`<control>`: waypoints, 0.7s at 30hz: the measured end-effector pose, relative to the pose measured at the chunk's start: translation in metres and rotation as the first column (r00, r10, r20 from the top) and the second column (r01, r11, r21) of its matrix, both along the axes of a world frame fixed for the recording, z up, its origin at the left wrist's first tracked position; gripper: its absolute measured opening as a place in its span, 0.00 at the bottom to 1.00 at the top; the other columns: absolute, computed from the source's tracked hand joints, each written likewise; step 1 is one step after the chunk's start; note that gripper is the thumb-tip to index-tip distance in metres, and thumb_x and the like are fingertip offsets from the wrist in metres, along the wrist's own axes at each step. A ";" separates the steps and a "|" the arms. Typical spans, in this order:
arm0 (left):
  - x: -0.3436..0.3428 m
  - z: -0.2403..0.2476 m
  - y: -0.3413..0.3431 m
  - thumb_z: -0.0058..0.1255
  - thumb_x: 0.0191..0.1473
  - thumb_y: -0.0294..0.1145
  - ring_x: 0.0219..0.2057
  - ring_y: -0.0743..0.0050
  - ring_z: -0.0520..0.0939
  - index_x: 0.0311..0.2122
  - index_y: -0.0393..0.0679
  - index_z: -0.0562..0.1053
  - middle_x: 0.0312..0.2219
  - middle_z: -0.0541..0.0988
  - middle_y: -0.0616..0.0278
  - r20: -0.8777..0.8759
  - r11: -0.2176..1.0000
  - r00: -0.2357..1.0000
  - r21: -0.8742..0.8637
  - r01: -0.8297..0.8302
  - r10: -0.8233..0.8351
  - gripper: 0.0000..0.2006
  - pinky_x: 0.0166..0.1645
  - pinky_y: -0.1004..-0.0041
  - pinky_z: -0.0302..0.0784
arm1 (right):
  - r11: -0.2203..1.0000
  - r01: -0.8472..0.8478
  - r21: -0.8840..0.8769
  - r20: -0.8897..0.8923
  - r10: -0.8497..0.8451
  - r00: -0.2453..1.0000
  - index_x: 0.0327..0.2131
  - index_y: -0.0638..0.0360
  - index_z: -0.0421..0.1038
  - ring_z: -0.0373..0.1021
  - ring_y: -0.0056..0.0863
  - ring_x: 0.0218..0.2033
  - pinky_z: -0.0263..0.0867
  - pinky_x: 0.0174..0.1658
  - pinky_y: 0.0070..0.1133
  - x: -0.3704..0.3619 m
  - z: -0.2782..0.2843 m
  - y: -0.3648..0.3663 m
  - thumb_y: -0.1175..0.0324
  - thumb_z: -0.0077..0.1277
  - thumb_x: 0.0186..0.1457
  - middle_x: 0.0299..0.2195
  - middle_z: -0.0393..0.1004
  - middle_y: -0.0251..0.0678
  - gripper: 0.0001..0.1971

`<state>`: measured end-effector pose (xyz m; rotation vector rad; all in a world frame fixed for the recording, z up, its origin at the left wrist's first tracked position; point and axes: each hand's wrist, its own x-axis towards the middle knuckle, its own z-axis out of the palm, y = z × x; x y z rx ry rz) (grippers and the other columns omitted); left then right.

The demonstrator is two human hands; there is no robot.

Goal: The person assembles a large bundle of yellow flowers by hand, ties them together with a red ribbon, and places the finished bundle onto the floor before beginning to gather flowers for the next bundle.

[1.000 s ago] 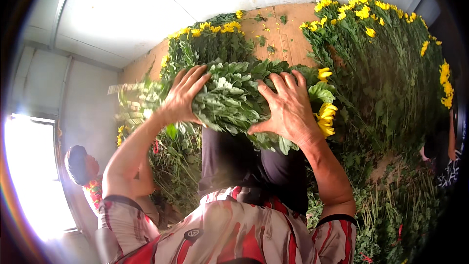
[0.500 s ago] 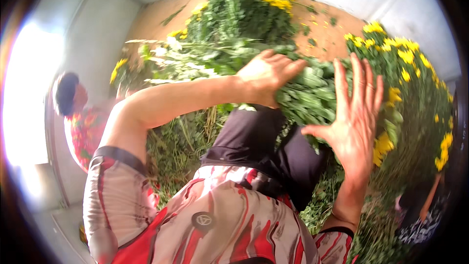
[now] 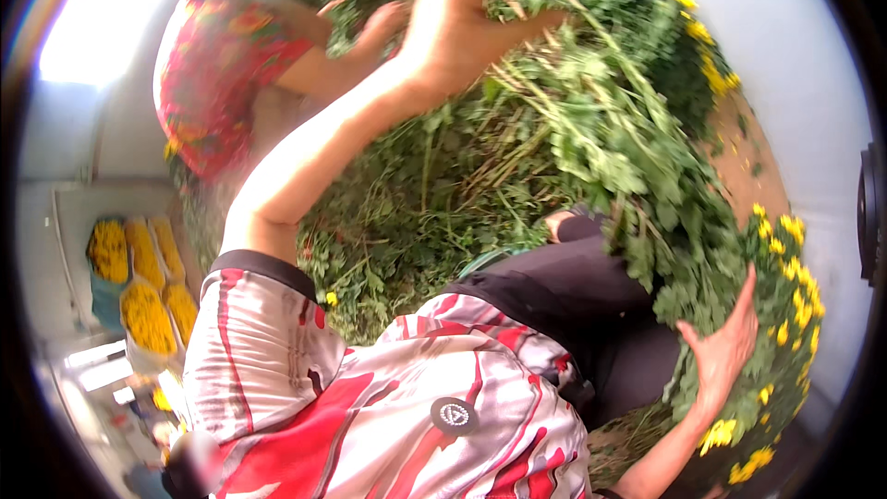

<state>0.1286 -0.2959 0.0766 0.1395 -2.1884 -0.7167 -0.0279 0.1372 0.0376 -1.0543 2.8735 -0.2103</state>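
Head view: leafy bundle (image 3: 637, 162) between curled left hand (image 3: 462, 28), hold unclear, and outspread right hand (image 3: 724, 348).

It's soft cloth for the shirt (image 3: 388, 425) at lower centre, matt cloth for the trousers (image 3: 573, 282) right of centre, rough-looking leafy stems (image 3: 633, 162) above, and smooth panelling for the wall (image 3: 795, 46) upper right!
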 end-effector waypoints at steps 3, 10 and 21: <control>0.135 -0.042 -0.048 0.59 0.53 0.25 0.26 0.86 0.71 0.35 0.37 0.75 0.24 0.74 0.68 0.162 0.919 0.919 0.113 -0.379 0.359 0.06 0.32 0.80 0.70 | 0.998 -0.064 -0.004 0.033 0.064 0.997 0.67 0.51 0.47 0.61 0.52 0.56 0.56 0.59 0.40 -0.002 0.000 -0.005 0.63 0.72 0.19 0.56 0.66 0.50 0.65; 0.403 -0.270 0.140 0.60 0.44 0.38 0.30 0.56 0.80 0.32 0.42 0.76 0.27 0.79 0.53 0.886 0.466 0.345 0.176 -0.867 0.309 0.12 0.35 0.62 0.76 | 0.951 -0.307 -0.036 -0.034 0.306 0.952 0.68 0.55 0.43 0.57 0.53 0.61 0.55 0.61 0.42 -0.013 -0.014 -0.006 0.32 0.61 0.34 0.64 0.56 0.49 0.63; 0.352 -0.351 0.282 0.56 0.44 0.47 0.39 0.62 0.83 0.44 0.49 0.79 0.36 0.83 0.55 0.811 0.236 0.384 0.518 -0.822 -0.442 0.22 0.45 0.65 0.77 | 0.959 -0.282 -0.009 -0.048 0.282 0.958 0.67 0.53 0.47 0.64 0.55 0.56 0.61 0.57 0.39 -0.012 -0.010 -0.019 0.34 0.63 0.32 0.57 0.64 0.55 0.61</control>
